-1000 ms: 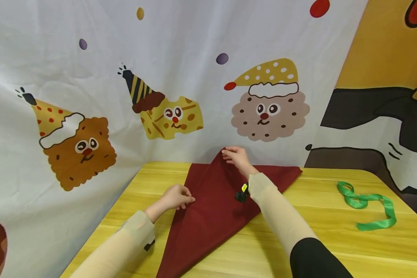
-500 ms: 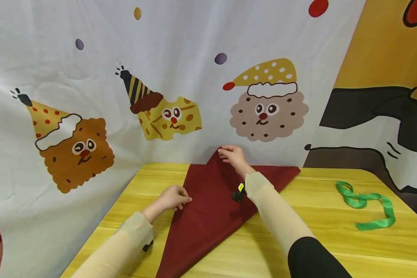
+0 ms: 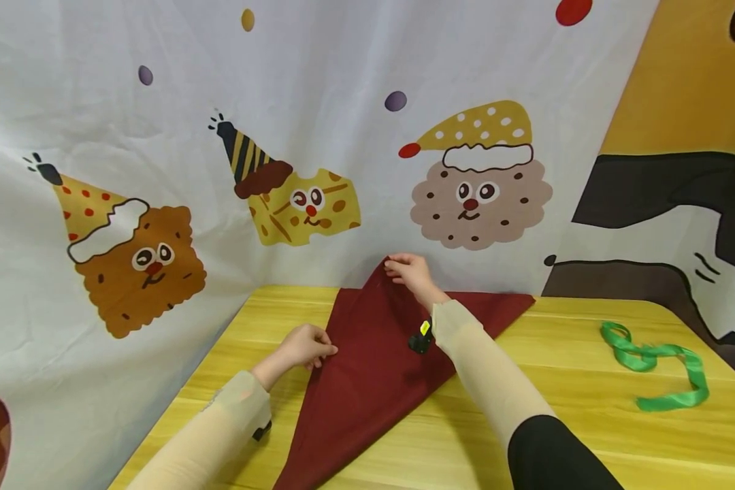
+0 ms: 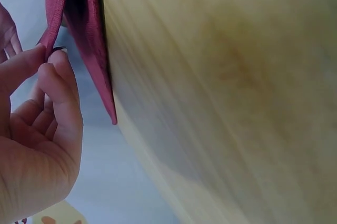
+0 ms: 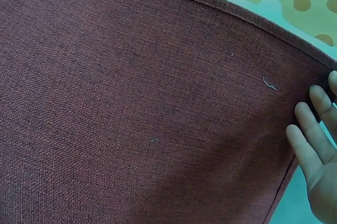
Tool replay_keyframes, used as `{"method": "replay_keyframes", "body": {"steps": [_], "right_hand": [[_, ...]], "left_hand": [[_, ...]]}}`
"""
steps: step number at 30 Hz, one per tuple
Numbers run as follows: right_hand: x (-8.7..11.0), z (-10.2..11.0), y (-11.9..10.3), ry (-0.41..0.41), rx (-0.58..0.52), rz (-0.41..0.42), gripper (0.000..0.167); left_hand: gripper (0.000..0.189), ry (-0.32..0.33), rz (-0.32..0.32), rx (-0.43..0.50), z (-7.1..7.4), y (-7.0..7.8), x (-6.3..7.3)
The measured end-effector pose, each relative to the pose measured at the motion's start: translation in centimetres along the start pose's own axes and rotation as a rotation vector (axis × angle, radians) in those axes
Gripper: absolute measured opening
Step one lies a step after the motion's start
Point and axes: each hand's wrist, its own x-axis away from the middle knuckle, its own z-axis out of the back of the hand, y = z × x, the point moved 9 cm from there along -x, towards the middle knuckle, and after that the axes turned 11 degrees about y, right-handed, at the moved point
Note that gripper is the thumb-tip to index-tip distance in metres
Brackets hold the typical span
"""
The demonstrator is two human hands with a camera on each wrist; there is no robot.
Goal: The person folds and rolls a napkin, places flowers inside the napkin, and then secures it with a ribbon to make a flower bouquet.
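Observation:
A dark red hemmed cloth [image 3: 367, 388] lies folded over the table in the head view, one long point reaching toward me and another to the back right. My right hand [image 3: 412, 273] pinches a raised corner at the back, lifted above the table. Thin pale threads show on the weave in the right wrist view, where the fingers of my right hand [image 5: 318, 153] lie at the cloth's [image 5: 131, 87] edge. On the left side, thumb and index finger of my left hand [image 4: 45, 145] pinch the cloth's edge [image 4: 55, 8], with a second layer hanging beside it.
A loose green ribbon [image 3: 689, 381] curls on the right part of the wooden table [image 3: 557, 381]. Behind the table hangs a white backdrop [image 3: 343, 102] printed with cartoon biscuits and cheese. The table's left edge runs beside my left forearm.
My right hand has shifted slightly left with the raised cloth corner. The left hand stays at the cloth's left edge, nearly still. The head view has swayed a little.

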Motion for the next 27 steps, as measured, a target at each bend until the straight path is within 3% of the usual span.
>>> {"method": "replay_keyframes", "body": {"steps": [13, 22, 27], "right_hand": [[0.1, -2.0, 0.0, -0.021, 0.022, 0.006, 0.035], [0.2, -2.6, 1.5, 0.009, 0.042, -0.025, 0.033], [-0.2, -3.1, 1.4, 0.034, 0.023, -0.014, 0.031]], "left_hand": [[0.023, -0.052, -0.03, -0.009, -0.1, -0.8, 0.3], [0.023, -0.082, -0.019, -0.029, -0.8, -1.5, 0.6], [0.024, -0.075, -0.012, -0.047, -0.3, -1.4, 0.5]]}}
